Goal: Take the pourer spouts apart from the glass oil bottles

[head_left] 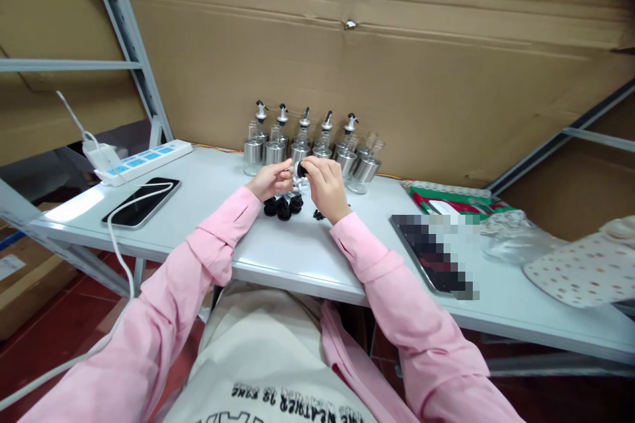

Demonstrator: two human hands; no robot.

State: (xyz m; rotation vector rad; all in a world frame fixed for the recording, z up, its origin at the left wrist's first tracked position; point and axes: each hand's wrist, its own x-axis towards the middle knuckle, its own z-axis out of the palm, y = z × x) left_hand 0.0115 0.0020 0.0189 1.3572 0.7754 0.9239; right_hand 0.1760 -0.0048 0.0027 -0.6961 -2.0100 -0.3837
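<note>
Held between both hands above the table is a small pourer spout (pixel 299 170) with a pale body and a black end. My left hand (pixel 272 180) pinches its pale side, fingers closed. At the black end, my right hand (pixel 325 184) grips with thumb and fingertips. Below my left hand sit several black stoppers (pixel 283 208). Small black parts (pixel 318 214) lie beneath my right wrist, partly covered by it. Some silvery pieces (pixel 300 184) show between the hands. Behind them stand glass bottles with metal sleeves (pixel 364 168); the back ones carry pourer spouts (pixel 351 122).
At the left are a white power strip (pixel 143 162), a charger (pixel 102 155) with a trailing cable and a dark phone (pixel 143 201). A tablet (pixel 431 258), a green and red package (pixel 446 198) and a dotted cloth item (pixel 585 271) lie right. Cardboard (pixel 357 73) backs the table.
</note>
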